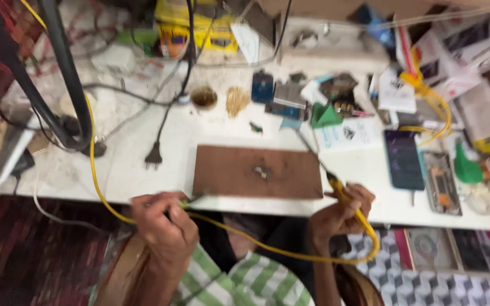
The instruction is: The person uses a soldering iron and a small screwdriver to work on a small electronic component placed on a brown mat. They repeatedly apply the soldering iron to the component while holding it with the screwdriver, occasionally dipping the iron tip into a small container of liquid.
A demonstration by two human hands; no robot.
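— White and cluttered, that worktop (143, 170) of yours. What sits right in front of you?

— My brown wooden board (256, 171), flat near the front edge, with a small metal part (262, 171) lying on its middle. Both my hands hover just below that edge, off the board.

— What's in the right hand (341, 212)?

— A soldering iron with a yellow handle (340, 190). My fingers (364, 195) are wrapped tight round the handle, and its dark tip slants up and left over the board's right corner. The yellow cord (313, 256) loops down from the handle, across my lap and off to the left.

— And the left hand (163, 224)?

— Its fingers (168, 211) are pinched together on a thin green-tipped tool (191, 201), which points right toward the board's lower left corner. The picture is blurred, so I cannot tell more about it.

— Further out?

— A black plug (153, 156) lies left of the board, its lead running up the worktop. Behind the board are a small round pot (203, 97) and a tuft of brass wool (237, 100) beside it. To the right, a dark phone (403, 159) lies flat next to an opened phone frame (442, 182), with a green cone-shaped thing (467, 166) beyond that. Two thick black poles (58, 73) rise at the left.
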